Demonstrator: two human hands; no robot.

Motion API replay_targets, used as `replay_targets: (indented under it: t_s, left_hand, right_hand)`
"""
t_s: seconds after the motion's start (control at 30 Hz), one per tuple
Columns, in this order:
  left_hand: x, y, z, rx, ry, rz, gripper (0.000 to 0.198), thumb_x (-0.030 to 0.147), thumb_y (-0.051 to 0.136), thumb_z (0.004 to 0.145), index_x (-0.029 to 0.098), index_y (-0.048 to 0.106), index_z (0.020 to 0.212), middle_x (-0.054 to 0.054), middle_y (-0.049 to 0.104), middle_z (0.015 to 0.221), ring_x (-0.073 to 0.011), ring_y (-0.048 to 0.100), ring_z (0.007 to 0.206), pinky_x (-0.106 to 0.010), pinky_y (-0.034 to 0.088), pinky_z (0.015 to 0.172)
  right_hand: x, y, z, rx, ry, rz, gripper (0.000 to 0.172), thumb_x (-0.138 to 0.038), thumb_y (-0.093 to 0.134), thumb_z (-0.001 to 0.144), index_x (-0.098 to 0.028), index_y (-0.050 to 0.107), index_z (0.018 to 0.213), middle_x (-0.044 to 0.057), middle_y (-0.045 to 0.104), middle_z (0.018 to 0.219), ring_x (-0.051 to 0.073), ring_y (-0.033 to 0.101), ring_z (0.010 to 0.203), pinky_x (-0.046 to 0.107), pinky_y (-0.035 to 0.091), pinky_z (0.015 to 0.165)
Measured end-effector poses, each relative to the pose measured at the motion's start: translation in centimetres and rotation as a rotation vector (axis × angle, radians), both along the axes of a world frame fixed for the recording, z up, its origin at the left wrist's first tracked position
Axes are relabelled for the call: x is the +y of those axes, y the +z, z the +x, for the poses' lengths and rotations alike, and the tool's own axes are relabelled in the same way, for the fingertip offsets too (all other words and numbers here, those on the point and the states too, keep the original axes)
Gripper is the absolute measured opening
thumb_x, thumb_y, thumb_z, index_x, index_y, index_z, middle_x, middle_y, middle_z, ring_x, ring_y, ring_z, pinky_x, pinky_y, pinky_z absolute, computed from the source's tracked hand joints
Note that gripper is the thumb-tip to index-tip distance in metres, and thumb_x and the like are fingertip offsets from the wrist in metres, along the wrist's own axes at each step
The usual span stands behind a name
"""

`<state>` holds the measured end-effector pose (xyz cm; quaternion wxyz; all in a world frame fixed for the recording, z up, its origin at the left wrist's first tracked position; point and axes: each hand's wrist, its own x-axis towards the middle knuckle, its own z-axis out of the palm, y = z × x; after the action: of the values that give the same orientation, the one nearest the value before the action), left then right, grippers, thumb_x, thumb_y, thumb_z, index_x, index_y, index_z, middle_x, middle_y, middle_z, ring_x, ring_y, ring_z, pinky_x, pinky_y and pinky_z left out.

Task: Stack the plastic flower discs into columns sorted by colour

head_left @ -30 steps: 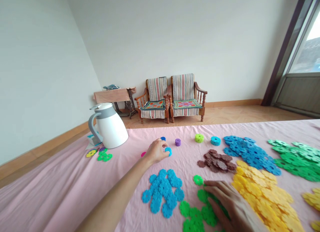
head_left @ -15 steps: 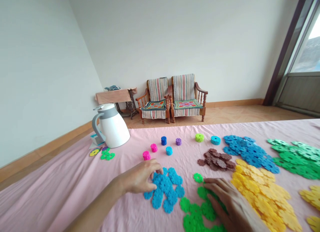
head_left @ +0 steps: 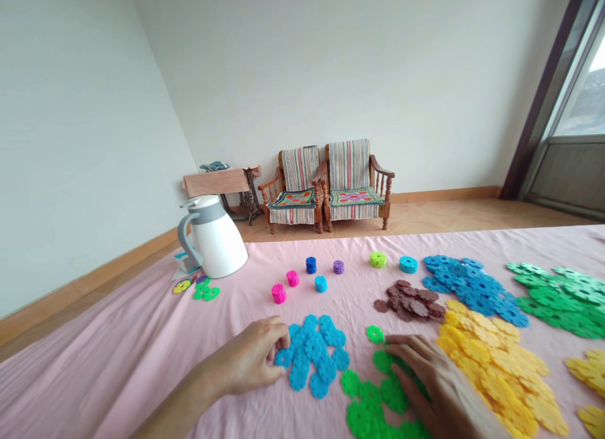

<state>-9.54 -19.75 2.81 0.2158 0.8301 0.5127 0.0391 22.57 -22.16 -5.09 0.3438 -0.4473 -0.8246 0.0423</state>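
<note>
1. On the pink-clothed worktop point(head_left: 118, 357), head view: the person's left hand point(head_left: 258, 360) rests at the nine o'clock edge of the cyan pile point(head_left: 314, 354) of flower-shaped discs. Its fingers are curled, with the tips against an outer piece; whether that piece is actually pinched cannot be told.
2. One second earlier the same hand was stretched out towards twelve o'clock, at the small cyan stack point(head_left: 321, 283). Half a second ago it was over the top of the pile. That stack now stands alone and untouched, and the hand has drawn back to the loose pieces.
3. Lying palm down with fingers loosely spread, the right hand point(head_left: 432, 379) covers the green pile point(head_left: 368, 407) at five o'clock of the cyan one. It has barely shifted across the three frames. A single green disc point(head_left: 375, 334) sits just beside its fingertips.
4. Beyond the cyan pile runs a row of short stacks: near pink stack point(head_left: 278, 293), far pink stack point(head_left: 292, 278), dark blue stack point(head_left: 311, 264), purple stack point(head_left: 338, 266), lime stack point(head_left: 377, 259) and teal stack point(head_left: 408, 264).
5. Towards three o'clock lie the brown pile point(head_left: 411, 303), blue pile point(head_left: 472, 288) and yellow pile point(head_left: 501, 363).
6. Standing at ten o'clock, well apart from both hands, is a white jug point(head_left: 215, 237). Nothing lies between the left hand and the cyan pile, though the green pile crowds that pile's five o'clock edge.
</note>
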Motion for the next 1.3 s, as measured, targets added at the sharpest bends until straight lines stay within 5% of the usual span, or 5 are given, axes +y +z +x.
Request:
replay_targets:
  t_s: [0.17,0.33,0.7,1.07,1.3]
  left_hand:
    - [1.0,0.5,0.3,0.015,-0.021,0.153,0.019,0.011,0.053,0.060,0.019,0.056,0.078,0.001,0.055,0.077,-0.0150,0.053,0.070,-0.024,0.039,0.064]
    - [5.1,1.4,2.4,-0.141,0.022,0.275,0.020,0.013,0.057,0.062,0.018,0.058,0.081,0.000,0.057,0.080,-0.0142,0.055,0.070,-0.023,0.042,0.061]
    - [13.6,-0.9,6.1,-0.160,0.096,0.336,0.021,0.011,0.067,0.057,0.016,0.065,0.078,0.000,0.061,0.079,-0.0142,0.058,0.068,-0.023,0.044,0.063]
    - [13.5,-0.6,5.8,-0.158,0.040,0.298,0.023,0.016,0.069,0.060,0.017,0.067,0.083,0.000,0.060,0.082,-0.0126,0.057,0.065,-0.022,0.045,0.062]
    - [6.8,2.0,4.7,-0.196,-0.194,0.069,0.018,0.012,0.063,0.066,0.017,0.067,0.083,0.000,0.058,0.082,-0.0120,0.056,0.067,-0.020,0.043,0.059]
  right_hand:
    - [-0.1,0.0,0.0,0.002,0.002,0.014,0.021,-0.026,0.048,0.092,-0.025,0.065,0.104,0.006,0.069,0.105,0.020,0.067,0.096,0.035,0.056,0.081]
    - [-0.1,0.3,-0.1,0.000,-0.002,0.023,0.021,-0.026,0.048,0.092,-0.025,0.066,0.104,0.006,0.070,0.105,0.020,0.068,0.094,0.033,0.056,0.081]
    - [-0.4,0.0,-0.2,0.026,-0.043,0.022,0.020,-0.029,0.048,0.093,-0.027,0.066,0.103,0.004,0.070,0.106,0.020,0.066,0.095,0.033,0.054,0.083]
    - [-0.3,0.4,-0.1,0.008,-0.010,0.001,0.021,-0.029,0.047,0.094,-0.027,0.064,0.106,0.004,0.069,0.107,0.020,0.065,0.097,0.033,0.054,0.083]
    - [-0.3,-0.2,-0.3,0.038,-0.035,0.043,0.021,-0.028,0.046,0.093,-0.026,0.065,0.103,0.005,0.069,0.105,0.020,0.066,0.095,0.034,0.054,0.082]
